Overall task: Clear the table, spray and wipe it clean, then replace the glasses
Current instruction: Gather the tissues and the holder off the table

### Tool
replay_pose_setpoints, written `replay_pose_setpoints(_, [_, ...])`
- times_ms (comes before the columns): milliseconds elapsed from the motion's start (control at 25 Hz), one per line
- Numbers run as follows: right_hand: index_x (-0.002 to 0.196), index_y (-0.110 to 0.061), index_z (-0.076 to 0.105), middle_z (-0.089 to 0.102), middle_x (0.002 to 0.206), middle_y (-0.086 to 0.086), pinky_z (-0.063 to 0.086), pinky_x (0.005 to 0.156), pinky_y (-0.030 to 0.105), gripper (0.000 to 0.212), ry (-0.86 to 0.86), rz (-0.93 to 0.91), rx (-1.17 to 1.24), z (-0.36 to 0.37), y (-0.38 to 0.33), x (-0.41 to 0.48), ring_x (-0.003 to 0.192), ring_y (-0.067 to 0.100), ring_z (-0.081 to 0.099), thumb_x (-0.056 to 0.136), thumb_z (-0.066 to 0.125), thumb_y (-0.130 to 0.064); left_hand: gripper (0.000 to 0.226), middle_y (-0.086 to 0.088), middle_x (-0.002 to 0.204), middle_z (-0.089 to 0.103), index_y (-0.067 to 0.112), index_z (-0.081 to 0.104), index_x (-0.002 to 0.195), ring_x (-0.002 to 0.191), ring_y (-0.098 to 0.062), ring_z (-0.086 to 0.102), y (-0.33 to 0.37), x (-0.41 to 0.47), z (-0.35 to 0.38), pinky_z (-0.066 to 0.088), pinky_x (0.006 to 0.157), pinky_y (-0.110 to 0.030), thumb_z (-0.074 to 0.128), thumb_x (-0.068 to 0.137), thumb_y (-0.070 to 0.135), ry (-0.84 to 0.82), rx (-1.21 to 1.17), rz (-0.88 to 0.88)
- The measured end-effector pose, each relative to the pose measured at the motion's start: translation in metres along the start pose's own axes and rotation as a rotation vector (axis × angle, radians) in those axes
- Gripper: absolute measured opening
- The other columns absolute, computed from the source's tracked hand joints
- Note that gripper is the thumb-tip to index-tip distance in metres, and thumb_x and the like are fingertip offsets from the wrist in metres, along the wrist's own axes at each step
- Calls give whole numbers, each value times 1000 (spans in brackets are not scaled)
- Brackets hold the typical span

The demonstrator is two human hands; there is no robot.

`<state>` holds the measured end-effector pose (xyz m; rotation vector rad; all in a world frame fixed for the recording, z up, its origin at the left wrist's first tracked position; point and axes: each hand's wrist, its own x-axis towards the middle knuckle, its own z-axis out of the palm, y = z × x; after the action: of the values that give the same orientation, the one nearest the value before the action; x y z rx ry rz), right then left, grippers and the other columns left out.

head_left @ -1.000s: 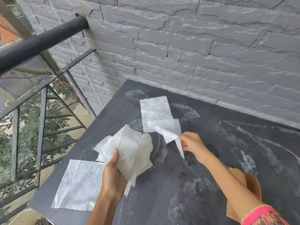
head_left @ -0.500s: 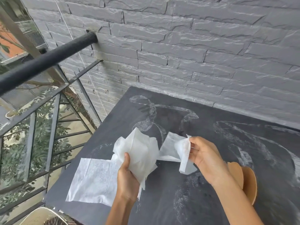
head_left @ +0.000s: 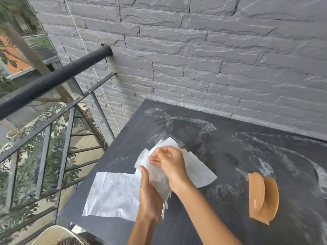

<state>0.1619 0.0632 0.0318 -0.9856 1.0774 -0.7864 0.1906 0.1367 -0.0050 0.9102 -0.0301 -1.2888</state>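
Small red mark on the near edge of the wooden holder (head_left: 263,197), too small to read. Left hand (head_left: 150,197) raised over the near part of the worktop (head_left: 238,156), fingers curled round the lower end of a wad of tissues (head_left: 157,177), thumb upright along the paper's left side, torn ends hanging below the palm. Right hand (head_left: 169,161) just above the left and touching it, crossed over the top of the same wad, fingers bent and pinching the crumpled paper, knuckles up. One looser sheet of the wad spread out from under the right wrist toward the right, lower corner close to the worktop; touching or not, cannot tell. Flat tissue (head_left: 113,195) lying open on the worktop just left of the left hand, its right edge hidden behind that hand and the wad. Wooden holder standing on the worktop to the right of both hands, apart from them, two rounded plates upright on a base. Pale chalky smears across the dark worktop beyond and to the right of the hands. Black railing (head_left: 53,80) off to the left of the hands, grey stone wall (head_left: 212,59) beyond them along the worktop's far edge. Pale perforated rim (head_left: 53,234) low to the left of the left forearm, only partly in view.
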Motion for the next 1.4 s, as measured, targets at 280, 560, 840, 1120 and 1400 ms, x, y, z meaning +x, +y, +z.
replay_pose_setpoints(280, [82, -10, 65, 66, 78, 1, 55, 64, 25, 17, -26, -70, -69, -27, 20, 12, 70, 16, 67, 91, 52, -2, 40, -9, 109, 73, 9, 63, 117, 104, -19, 68, -1, 3, -18, 49, 89, -38, 39, 99, 34, 59, 173, -27])
replay_pose_setpoints(560, [97, -2, 60, 59, 104, 15, 44, 80, 37, 21, 350, -13, -1071, -154, 76, 73, 107, 33, 53, 92, 57, -22, 42, -9, 103, 75, 11, 68, 105, 91, -18, 73, 1, 7, -31, 48, 85, -39, 40, 98, 41, 152, 47, -63])
replay_pose_setpoints(840, [92, -3, 65, 62, 106, 16, 46, 82, 37, 18, 335, 103, -1230, -155, 98, 96, 102, 33, 55, 92, 51, -16, 44, -10, 106, 74, 10, 68, 105, 96, -20, 72, 3, 7, -34, 48, 85, -38, 38, 99, 41, 156, -23, -33])
replay_pose_setpoints(1120, [71, -11, 54, 58, 79, 8, 40, 67, 31, 14, 588, 104, -393, -197, 76, 87, 79, 26, 52, 84, 58, -15, 50, -6, 100, 76, 14, 78, 94, 92, -19, 73, 19, 14, -38, 60, 78, -37, 35, 99, 40, 139, -37, 36])
replay_pose_setpoints(1400, [72, -11, 57, 58, 71, -2, 36, 58, 28, 10, 603, -112, -412, -202, 8, 61, 73, 20, 51, 81, 61, -10, 41, -5, 95, 77, 12, 68, 101, 85, -17, 74, 19, 20, -20, 48, 83, -37, 36, 100, 38, 115, -35, 49])
